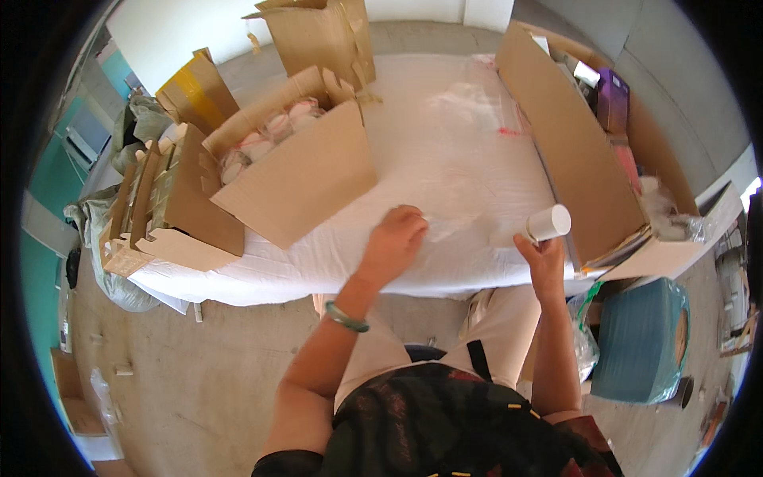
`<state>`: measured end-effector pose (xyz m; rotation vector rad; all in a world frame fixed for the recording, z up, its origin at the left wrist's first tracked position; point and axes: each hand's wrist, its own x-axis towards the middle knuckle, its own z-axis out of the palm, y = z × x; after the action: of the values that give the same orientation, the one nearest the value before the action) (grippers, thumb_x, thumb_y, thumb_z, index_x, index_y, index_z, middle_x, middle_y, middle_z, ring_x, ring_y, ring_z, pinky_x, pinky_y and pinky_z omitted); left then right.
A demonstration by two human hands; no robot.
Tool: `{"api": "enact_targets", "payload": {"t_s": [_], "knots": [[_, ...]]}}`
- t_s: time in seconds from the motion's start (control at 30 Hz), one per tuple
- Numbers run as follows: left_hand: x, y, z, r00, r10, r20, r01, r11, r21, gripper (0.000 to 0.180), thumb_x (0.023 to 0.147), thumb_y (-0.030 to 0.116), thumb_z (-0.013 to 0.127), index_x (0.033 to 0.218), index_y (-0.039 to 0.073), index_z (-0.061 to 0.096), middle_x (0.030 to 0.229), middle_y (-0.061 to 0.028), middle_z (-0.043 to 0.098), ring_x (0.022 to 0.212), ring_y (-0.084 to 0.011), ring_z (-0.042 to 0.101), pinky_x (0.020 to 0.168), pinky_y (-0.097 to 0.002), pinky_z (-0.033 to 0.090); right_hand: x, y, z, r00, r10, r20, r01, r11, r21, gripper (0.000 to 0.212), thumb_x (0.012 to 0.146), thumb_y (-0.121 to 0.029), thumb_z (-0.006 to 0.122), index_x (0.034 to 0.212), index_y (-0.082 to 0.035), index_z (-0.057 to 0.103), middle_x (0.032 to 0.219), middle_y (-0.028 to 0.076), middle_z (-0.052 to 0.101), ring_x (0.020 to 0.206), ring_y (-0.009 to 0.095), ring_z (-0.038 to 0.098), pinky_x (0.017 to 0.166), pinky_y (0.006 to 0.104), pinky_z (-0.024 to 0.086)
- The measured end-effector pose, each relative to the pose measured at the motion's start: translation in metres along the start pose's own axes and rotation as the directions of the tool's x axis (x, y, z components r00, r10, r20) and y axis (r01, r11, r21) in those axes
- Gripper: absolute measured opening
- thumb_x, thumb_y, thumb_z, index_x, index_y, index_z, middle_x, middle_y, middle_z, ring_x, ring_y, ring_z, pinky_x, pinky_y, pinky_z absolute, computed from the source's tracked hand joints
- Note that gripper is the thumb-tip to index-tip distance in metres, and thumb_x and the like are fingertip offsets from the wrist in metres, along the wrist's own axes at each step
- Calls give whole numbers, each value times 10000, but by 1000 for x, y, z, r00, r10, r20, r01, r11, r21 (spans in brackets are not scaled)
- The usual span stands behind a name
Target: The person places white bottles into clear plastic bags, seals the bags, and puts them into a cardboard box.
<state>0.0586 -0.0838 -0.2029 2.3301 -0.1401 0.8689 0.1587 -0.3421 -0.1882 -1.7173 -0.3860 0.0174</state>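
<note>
In my right hand (545, 258) is a white cylinder (550, 222), tilted with its round pale end facing up and right. The fingers close around its lower side, near the big carton on the right. My left hand (397, 242) hovers over the front of the white-covered table (413, 151), thumb and fingers drawn together in a pinch. Beside its fingertips lies blurred clear plastic film (457, 211); whether the pinch holds its edge is too faint to make out. A green bangle (346, 318) circles my left wrist.
To the left stands an open carton (306, 179) containing several wrapped round items (278, 127). Flattened cardboard (195, 195) is beside it, another carton (318, 44) behind. A long carton (568, 151) on the right holds a purple box (612, 99). A blue wrapped bundle (640, 338) sits below right.
</note>
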Motion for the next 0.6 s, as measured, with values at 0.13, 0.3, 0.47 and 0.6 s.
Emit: {"api": "enact_targets", "payload": {"t_s": [0.13,0.3,0.47,0.6], "knots": [[-38,-5,-40,977,-212,21,210,941,-264,154,758,-54,607,882,37,602,1044,-125,596,958,-265,584,811,-322,478,-3,-2,9,995,83,55,-96,947,308,350,862,-174,621,1154,-30,491,985,36,538,855,113,507,813,272,413],[-68,3,-54,945,-322,47,304,821,-482,188,825,-96,570,931,52,618,1166,-105,536,1109,-194,508,910,-317,452,-10,-14,22,938,206,279,-333,761,557,585,828,-367,640,1257,-31,429,1147,93,535,1041,261,577,874,393,463],[-78,12,-55,956,-286,73,285,832,-476,220,781,-121,585,918,47,622,1173,-110,533,1116,-207,511,942,-337,453,-17,-15,33,808,314,498,-540,732,415,679,796,-405,658,1304,-23,422,1214,94,530,1059,255,577,882,387,450],[-84,14,-53,964,-235,126,266,874,-407,237,753,-138,576,902,42,622,1185,-113,532,1129,-226,515,944,-346,461,-24,-7,43,734,360,576,-598,745,297,669,799,-381,660,1295,-2,418,1201,99,535,1038,255,588,889,393,449]]}}
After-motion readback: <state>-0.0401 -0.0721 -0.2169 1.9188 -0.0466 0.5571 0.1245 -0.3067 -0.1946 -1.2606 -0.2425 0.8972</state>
